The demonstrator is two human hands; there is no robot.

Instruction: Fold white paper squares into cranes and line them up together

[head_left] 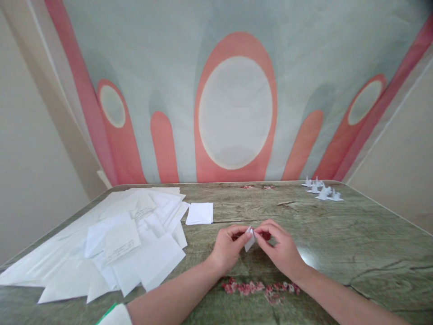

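A small folded piece of white paper (250, 243) is held up between my two hands, just above the table. My left hand (228, 247) pinches its left side between thumb and fingers. From the other side, my right hand (280, 247) pinches the paper's upper right edge with thumb and forefinger. Its lower tip points down toward the wood. Parts of the folds are hidden behind my fingertips. Beyond my left hand lies a neat stack of white paper squares (199, 213).
Loose white sheets (158, 262) spread over the left of the wood-grain table (338, 253), a few with handwriting. Several small folded paper figures (324, 193) stand at the far right corner. A wall with pink and pale green shapes (237, 176) rises behind the table's back edge.
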